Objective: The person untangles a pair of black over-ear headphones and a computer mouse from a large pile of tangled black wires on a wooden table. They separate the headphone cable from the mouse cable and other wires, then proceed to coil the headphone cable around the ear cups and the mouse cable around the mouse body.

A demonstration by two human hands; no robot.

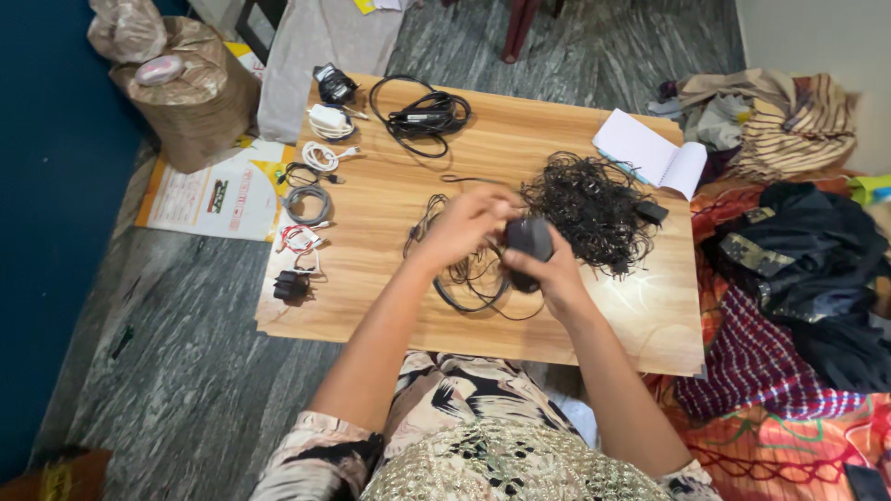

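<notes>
My right hand (pixel 555 275) grips a black computer mouse (pixel 529 239) above the middle of a low wooden table (pixel 390 306). My left hand (pixel 464 223) reaches in from the left, and its fingers pinch the mouse's thin black cord near the mouse's top. The cord (pixel 469 283) hangs down in loose loops onto the tabletop below both hands. Just right of the hands lies a big tangled heap of black wires (pixel 589 209).
Along the table's left side sit a coiled grey cable (pixel 307 203), white cables (pixel 320 156), a white charger (pixel 329 121), a small black adapter (pixel 290 285) and a black power brick with cord (pixel 422 118). An open notebook (pixel 652 153) lies at the right corner. Clothes are piled to the right.
</notes>
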